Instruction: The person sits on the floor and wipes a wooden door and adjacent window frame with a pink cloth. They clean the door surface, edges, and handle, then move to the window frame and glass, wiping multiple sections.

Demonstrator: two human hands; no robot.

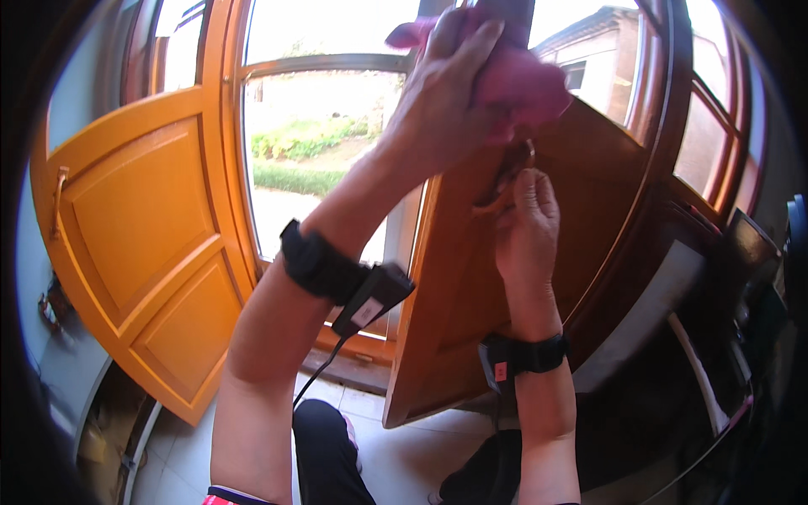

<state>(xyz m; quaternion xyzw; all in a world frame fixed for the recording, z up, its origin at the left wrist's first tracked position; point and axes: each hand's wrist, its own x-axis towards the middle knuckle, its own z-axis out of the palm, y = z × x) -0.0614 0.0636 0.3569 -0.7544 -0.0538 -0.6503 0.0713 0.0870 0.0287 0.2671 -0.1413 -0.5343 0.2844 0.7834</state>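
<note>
My left hand (435, 95) presses a pink cloth (521, 85) against the upper part of a wooden door leaf (461, 303). The cloth is bunched under the fingers and blurred on its right side. Just below, my right hand (533, 208) is closed around the metal door handle (527, 151) of the same leaf; part of the handle is hidden by the fingers. Each of my forearms wears a black strap with a small black box, and a cable runs down from the left box (372, 300).
At the left, another orange wooden door leaf (145, 221) with its own handle (59, 202) stands swung inward. Between them is a glazed door (325, 132), with greenery outside. Dark furniture with a pale strip (644, 315) stands at the right. Pale tiles (404, 467) cover the floor.
</note>
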